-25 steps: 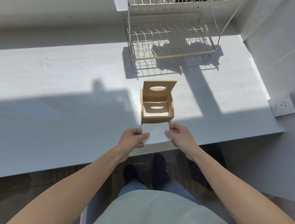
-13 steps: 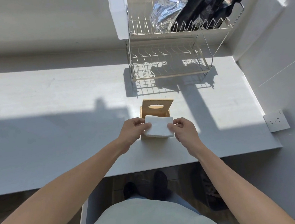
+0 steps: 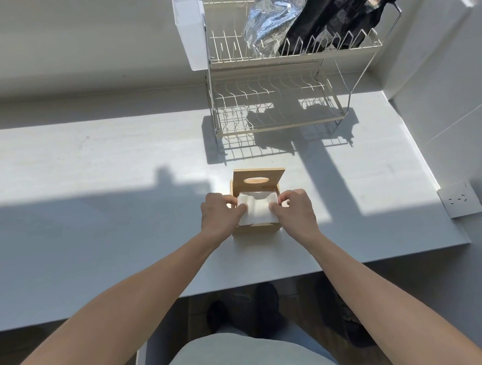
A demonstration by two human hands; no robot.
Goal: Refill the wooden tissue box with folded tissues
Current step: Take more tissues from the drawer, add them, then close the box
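A small wooden tissue box stands on the white counter, its hinged lid with an oval slot tipped up at the back. A white stack of folded tissues sits in the box's open top, its far part inside and its near edge over the front wall. My left hand pinches the stack's left side. My right hand pinches its right side. The inside of the box is hidden by the tissues and my fingers.
A two-tier wire dish rack stands behind the box, with foil and black bags on its top tier and a white holder at its left. A wall socket sits at the right. The counter's front edge is near my body.
Both hands carried the tissue stack from the counter's front edge forward onto the open box and lowered it into the top. The camera view tilted up towards the rack.
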